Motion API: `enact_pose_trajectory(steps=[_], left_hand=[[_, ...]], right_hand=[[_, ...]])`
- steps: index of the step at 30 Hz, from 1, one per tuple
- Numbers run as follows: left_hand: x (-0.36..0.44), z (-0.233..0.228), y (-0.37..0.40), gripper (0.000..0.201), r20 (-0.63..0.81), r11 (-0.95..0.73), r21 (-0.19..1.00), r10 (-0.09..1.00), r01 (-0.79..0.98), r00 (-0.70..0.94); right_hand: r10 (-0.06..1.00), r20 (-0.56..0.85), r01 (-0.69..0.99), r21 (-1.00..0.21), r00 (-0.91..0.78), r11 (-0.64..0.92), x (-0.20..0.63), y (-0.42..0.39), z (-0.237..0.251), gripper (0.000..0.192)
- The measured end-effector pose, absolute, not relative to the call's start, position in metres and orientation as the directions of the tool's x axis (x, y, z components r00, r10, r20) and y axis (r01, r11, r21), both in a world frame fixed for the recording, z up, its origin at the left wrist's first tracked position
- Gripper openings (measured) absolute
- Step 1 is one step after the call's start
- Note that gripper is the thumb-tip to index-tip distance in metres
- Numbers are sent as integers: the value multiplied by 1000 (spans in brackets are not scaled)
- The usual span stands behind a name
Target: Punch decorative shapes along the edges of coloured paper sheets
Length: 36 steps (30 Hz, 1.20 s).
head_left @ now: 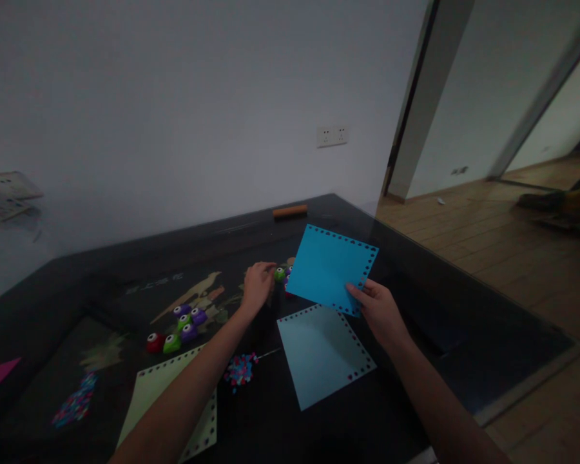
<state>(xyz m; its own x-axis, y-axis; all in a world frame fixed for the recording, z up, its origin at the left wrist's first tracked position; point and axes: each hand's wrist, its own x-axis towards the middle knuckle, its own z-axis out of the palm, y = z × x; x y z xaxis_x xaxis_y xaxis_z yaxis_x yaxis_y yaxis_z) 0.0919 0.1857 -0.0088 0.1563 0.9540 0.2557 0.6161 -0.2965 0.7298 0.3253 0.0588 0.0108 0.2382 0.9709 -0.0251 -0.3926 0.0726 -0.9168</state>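
Right hand (pixel 379 309) pinches tilted blue sheet (pixel 329 267); left hand (pixel 257 283) curls over green punch (pixel 280 274).

Wall: plain white wall (pixel 174 96) behind the table, dim and evenly lit.
Socket: double white wall socket (pixel 332 135) on the far right part of the wall.
Table: dark glossy table (pixel 415 399) with a faded bird picture under its top.
Floor: brown wooden floor (pixel 488 238) on the right.
Doorway: open doorway (pixel 464 96) far right, with a pale room beyond.
Light: low, bluish.
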Motion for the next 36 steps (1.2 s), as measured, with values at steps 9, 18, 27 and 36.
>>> enact_pose_trajectory(steps=[9, 18, 27, 36], left_hand=[[81, 18, 103, 42, 36, -116, 942, 968, 316, 250], [67, 20, 78, 24, -61, -8, 948, 976, 317, 207], [62, 31, 71, 25, -114, -14, 934, 935, 356, 336], [55, 36, 66, 31, -56, -223, 857, 855, 464, 515]], right_hand=[[991, -119, -239, -966, 68, -100, 317, 55, 10, 34], [992, -117, -47, -992, 39, -115, 321, 58, 7, 31], [985, -58, -39, -998, 161, -52, 325, 62, -1, 25], [973, -132, 30, -990, 192, -140, 335, 63, 2, 35]])
